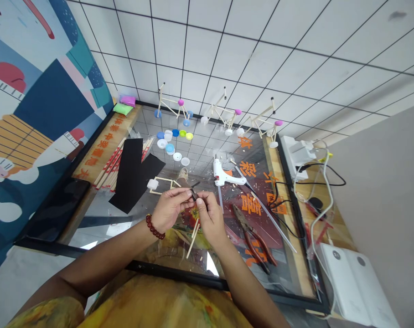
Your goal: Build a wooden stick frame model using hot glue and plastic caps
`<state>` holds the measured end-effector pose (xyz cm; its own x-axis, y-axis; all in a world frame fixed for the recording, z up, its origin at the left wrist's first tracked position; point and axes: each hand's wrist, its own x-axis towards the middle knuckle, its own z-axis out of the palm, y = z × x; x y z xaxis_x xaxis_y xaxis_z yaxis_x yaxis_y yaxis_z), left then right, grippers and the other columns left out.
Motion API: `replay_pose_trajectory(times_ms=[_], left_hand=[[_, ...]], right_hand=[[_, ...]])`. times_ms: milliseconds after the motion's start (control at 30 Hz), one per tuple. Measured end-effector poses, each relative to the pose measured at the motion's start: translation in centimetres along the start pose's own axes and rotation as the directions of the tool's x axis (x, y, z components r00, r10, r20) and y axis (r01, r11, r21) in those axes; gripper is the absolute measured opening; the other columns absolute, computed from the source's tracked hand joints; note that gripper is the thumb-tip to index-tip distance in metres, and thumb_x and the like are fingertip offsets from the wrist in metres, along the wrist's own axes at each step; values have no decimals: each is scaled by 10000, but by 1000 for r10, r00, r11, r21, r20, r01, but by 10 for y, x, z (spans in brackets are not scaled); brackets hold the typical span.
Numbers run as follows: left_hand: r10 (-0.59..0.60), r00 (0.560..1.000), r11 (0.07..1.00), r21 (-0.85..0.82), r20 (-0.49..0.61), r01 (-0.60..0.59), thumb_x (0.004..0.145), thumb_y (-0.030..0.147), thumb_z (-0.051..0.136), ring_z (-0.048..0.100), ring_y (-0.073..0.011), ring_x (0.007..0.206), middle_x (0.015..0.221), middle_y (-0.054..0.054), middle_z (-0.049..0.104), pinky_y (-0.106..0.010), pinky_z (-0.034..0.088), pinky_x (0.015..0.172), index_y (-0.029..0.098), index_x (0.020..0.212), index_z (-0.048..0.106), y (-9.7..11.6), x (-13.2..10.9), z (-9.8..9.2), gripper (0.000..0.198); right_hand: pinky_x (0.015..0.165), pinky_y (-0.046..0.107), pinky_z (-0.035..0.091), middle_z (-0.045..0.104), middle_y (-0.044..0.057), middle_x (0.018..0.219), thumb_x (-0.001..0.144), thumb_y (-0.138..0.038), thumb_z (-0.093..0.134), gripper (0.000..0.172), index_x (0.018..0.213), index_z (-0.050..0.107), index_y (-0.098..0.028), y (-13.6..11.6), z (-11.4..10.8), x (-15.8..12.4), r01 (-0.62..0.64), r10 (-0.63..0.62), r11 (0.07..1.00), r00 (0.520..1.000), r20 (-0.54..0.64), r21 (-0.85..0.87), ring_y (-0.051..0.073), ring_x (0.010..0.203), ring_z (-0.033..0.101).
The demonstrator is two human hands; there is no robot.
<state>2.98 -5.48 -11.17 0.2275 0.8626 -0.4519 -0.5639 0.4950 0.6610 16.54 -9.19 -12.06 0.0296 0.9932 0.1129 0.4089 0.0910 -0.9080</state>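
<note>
My left hand (171, 208), with a red bead bracelet on its wrist, and my right hand (210, 214) meet over the glass table top (131, 228). Both pinch a small dark strip (194, 193) between thumb and fingers. A thin wooden stick (193, 239) hangs down below my right hand. Just beyond the hands lies a stick frame with a white cap (152, 184). A white glue gun (224, 175) rests to the right of the hands, and red-handled pliers (253, 237) lie by my right forearm.
Black sheets (133, 171) and a bundle of sticks (109, 166) lie at the left. Several coloured bottle caps (173, 141) sit behind. Three stick bicycle models (173, 107) stand along the tiled wall. Power strip (297, 152), cables and white boxes (350, 282) fill the right edge.
</note>
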Motion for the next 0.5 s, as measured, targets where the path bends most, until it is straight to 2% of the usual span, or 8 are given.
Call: replay_pose_trajectory(times_ms=[267,500], left_hand=[[22,1000,1000,-18,-9,-23,618,222,841,646,-105,669,724,-35,700,-232,546,683,119,770,746,-4,0,0,207],[29,999,999,-25,-17,-29,599,217,851,644,-105,662,718,-30,701,-239,547,682,125,760,748,-5,-2,2,212]], right_hand=[[678,283,437,631,9,822,958,-348,437,165,964,535,-214,0,0,1,7,-7,1000,1000,-14,27,168,752,585],[691,284,433,621,4,800,961,-349,433,173,935,537,-214,-1,1,2,13,-12,999,1000,-22,35,162,745,575]])
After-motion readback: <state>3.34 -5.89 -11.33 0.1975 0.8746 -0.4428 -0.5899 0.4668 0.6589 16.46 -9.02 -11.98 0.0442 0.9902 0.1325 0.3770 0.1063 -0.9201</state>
